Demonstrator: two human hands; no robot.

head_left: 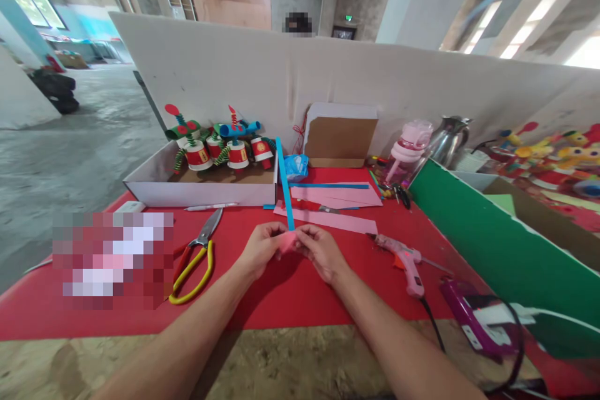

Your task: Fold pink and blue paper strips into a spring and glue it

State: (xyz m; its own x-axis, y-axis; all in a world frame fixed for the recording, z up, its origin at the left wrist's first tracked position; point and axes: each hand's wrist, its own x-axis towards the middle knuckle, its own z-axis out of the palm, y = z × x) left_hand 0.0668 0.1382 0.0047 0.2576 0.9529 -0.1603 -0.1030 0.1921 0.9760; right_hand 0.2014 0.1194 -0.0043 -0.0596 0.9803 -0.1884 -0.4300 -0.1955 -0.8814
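My left hand (pixel 268 247) and my right hand (pixel 319 249) meet over the red table cover, fingers closed on paper strips. A blue paper strip (pixel 284 181) rises from between them and points away from me. At its near end a pink paper strip (pixel 287 242) shows between my fingers, partly hidden by them. Both hands pinch around this joint. Beyond them lie pink paper pieces (pixel 328 221) and another blue strip (pixel 332 186). Left of my left hand are scissors (pixel 197 256) with red and yellow handles. A pink glue gun (pixel 404 259) lies right of my right hand.
A white box (pixel 201 194) holding paper-cup figures (pixel 237 153) stands at the back left. A green-sided box (pixel 492 250) is at the right, near a purple power strip (pixel 478 319) with cords. A pink bottle (pixel 410 150) and metal jug (pixel 447 140) stand behind.
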